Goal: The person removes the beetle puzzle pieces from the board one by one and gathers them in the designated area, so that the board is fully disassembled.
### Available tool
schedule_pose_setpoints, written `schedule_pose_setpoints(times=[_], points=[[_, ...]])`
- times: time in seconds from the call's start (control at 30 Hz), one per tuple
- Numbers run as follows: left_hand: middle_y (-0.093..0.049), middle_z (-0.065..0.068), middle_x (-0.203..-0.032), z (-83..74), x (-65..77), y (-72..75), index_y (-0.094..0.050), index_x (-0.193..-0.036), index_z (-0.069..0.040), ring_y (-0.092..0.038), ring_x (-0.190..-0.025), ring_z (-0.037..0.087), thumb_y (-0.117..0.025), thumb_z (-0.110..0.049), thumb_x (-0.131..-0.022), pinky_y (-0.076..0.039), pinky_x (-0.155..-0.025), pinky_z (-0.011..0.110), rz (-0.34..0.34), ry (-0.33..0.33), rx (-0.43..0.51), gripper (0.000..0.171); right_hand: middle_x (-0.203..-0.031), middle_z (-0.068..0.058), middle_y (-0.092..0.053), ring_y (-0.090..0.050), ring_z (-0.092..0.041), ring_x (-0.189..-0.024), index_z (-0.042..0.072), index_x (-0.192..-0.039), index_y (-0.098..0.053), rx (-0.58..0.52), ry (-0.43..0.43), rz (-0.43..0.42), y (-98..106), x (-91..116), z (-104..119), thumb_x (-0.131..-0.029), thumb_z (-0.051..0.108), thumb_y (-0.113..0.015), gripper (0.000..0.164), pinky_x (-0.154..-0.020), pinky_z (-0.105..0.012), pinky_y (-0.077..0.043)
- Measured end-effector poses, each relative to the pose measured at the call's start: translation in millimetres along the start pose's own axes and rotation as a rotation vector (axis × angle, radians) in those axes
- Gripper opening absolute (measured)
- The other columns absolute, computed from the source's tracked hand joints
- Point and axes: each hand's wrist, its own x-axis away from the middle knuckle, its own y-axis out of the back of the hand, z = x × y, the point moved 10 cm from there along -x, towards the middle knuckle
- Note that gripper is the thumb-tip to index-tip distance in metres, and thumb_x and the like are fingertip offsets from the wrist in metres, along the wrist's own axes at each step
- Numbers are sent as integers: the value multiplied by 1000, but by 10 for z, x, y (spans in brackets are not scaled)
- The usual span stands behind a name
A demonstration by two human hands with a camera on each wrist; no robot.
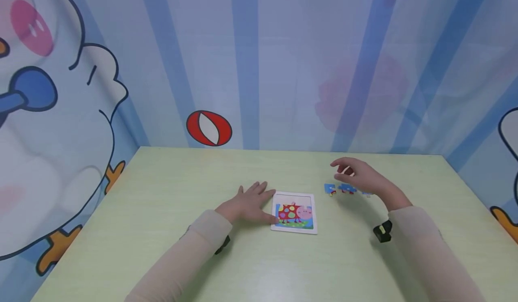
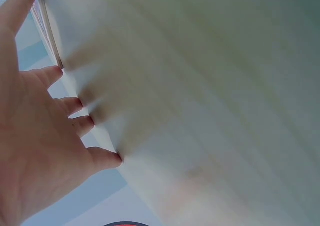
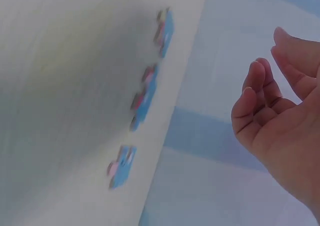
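Observation:
A square jigsaw puzzle in a white tray lies on the table, its lower part filled with a pink-faced animal in a spotted red body; the upper part is pale and bare. My left hand rests spread at the tray's left side, thumb and index finger touching its edge. To the right of the tray lie three loose blue jigsaw pieces, a left one, a middle one and a right one partly hidden by my right hand. That right hand hovers above them, fingers loosely bent, nothing between thumb and index finger.
The pale yellow-green table ends at a striped blue curtain behind. Cartoon figures are printed on the cloth at the left and right. A black wrist device sits under the right sleeve.

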Motion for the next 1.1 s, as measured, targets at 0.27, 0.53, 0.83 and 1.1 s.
schedule_pose_setpoints(times=[0.27, 0.53, 0.83, 1.1], points=[[-12, 6, -162, 6, -4, -3, -27, -153, -23, -4, -149, 28, -64, -61, -82, -5, -114, 63, -1, -1, 5, 89, -110, -13, -57, -56, -22, -92, 3, -129, -54, -68, 66, 34, -179, -108, 338, -97, 16, -59, 35, -70, -34, -51], [-13, 6, -162, 17, -20, -12, -28, -153, -23, -5, -149, 28, -64, -61, -81, -6, -114, 63, -2, 7, 2, 89, -109, -12, -59, -56, -19, -91, 4, -128, -55, -67, 125, 68, -417, -184, 562, -95, 15, -61, 35, -76, -35, -49], [-13, 6, -162, 21, -9, -6, -28, -153, -23, -5, -149, 29, -62, -63, -82, -6, -114, 64, -5, 11, -21, 89, -108, -15, -61, -58, -18, -90, 1, -127, -56, -73, 158, 147, -761, -268, 744, -92, 14, -66, 39, -82, -35, -50], [-13, 7, -162, -4, 10, 7, -28, -153, -23, -5, -149, 29, -61, -63, -83, -7, -113, 64, -7, 2, -15, 88, -108, -9, -60, -59, -21, -94, 3, -128, -56, -99, 79, 223, -1011, -330, 755, -89, 12, -68, 41, -82, -35, -51]])
